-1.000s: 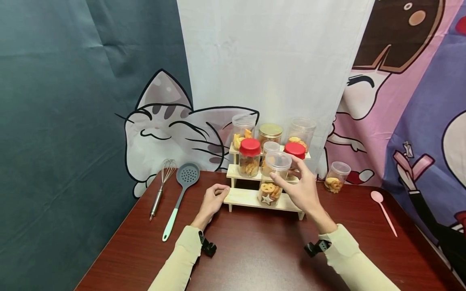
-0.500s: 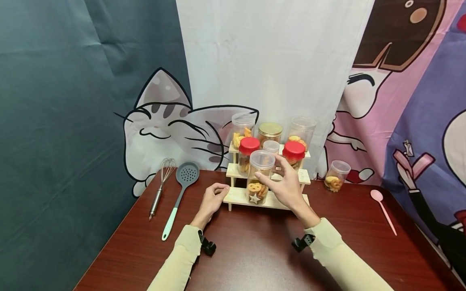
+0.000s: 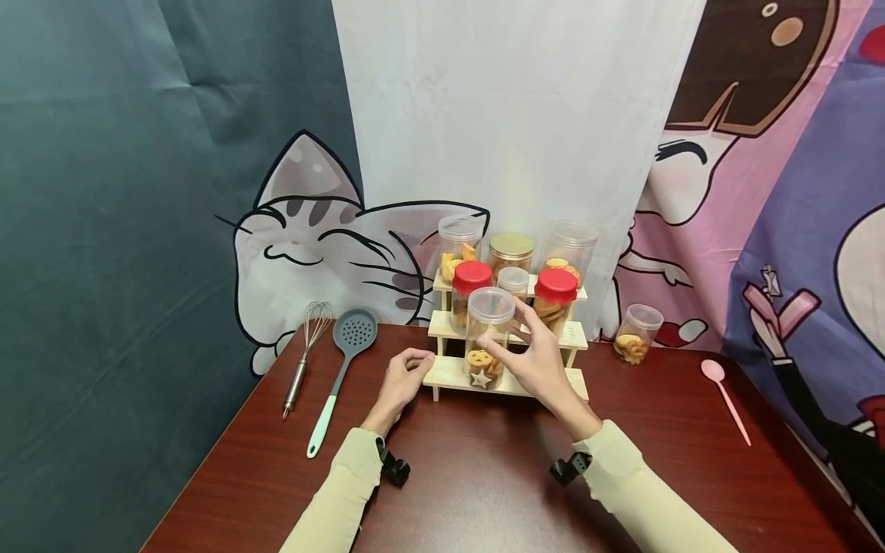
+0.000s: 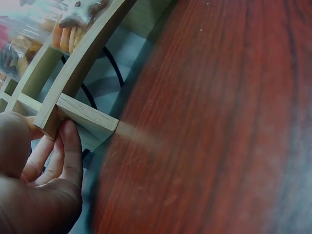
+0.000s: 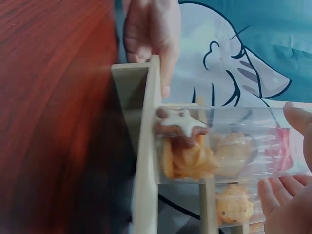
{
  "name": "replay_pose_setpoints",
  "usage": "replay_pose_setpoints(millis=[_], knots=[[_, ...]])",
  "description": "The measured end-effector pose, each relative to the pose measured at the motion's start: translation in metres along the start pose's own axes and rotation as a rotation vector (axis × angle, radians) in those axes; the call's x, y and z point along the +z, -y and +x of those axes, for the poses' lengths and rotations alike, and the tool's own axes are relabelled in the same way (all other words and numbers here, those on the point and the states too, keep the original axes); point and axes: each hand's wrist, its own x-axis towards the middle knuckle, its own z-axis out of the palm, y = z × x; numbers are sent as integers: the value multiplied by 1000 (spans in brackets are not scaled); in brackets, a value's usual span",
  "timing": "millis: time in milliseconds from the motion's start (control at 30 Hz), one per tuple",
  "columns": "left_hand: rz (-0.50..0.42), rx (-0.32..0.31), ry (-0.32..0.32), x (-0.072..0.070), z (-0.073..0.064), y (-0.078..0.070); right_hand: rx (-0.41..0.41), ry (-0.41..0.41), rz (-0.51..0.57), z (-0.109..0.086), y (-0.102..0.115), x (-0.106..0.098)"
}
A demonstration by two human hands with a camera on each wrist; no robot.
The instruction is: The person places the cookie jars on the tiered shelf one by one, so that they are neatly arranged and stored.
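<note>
A clear plastic jar (image 3: 489,338) with cookies inside, a white star-shaped one at its front, stands upright on the lowest step of a wooden tiered rack (image 3: 442,374). Around its upper part my right hand (image 3: 535,359) curls thumb and fingers; the right wrist view shows the jar's base (image 5: 163,146) at the step. My left hand (image 3: 401,385) pinches the left end of that same step. In the left wrist view, its fingers (image 4: 70,146) lie under the wooden corner and the thumb is on the other side. Behind the held jar is a red-lidded jar (image 3: 472,278), partly hidden.
Higher steps bear another red-lidded jar (image 3: 555,286), a small clear-lidded jar (image 3: 513,279), a gold-lidded jar (image 3: 511,247) and two tall clear jars. A cookie jar (image 3: 638,335) and pink spoon (image 3: 726,399) lie right; a whisk (image 3: 304,365) and slotted skimmer (image 3: 356,332) left.
My right hand has moved the jar leftward along the lowest step, from the middle toward the left, mostly in the first half second. My left hand has stayed at the rack's corner.
</note>
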Motion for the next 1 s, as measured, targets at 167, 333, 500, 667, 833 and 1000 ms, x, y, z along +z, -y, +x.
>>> replay_pose_setpoints(millis=[167, 333, 500, 667, 833, 1000], knots=[[-8, -9, -1, 1, -1, 0, 9, 16, -2, -13, -9, -1], [-3, -7, -15, 3, 0, -1, 4, -1, 21, -23, -13, -16], [3, -22, -25, 5, 2, -3, -27, -92, 45, -30, -17, -41], [5, -36, -28, 6, 0, -10, 16, -236, 118, -34, -26, -65], [-5, -27, -36, 5, -3, -13, 51, -414, 135, -28, -43, -90], [-20, -21, -25, 3, 1, -4, 122, -569, 106, -20, -63, -110]])
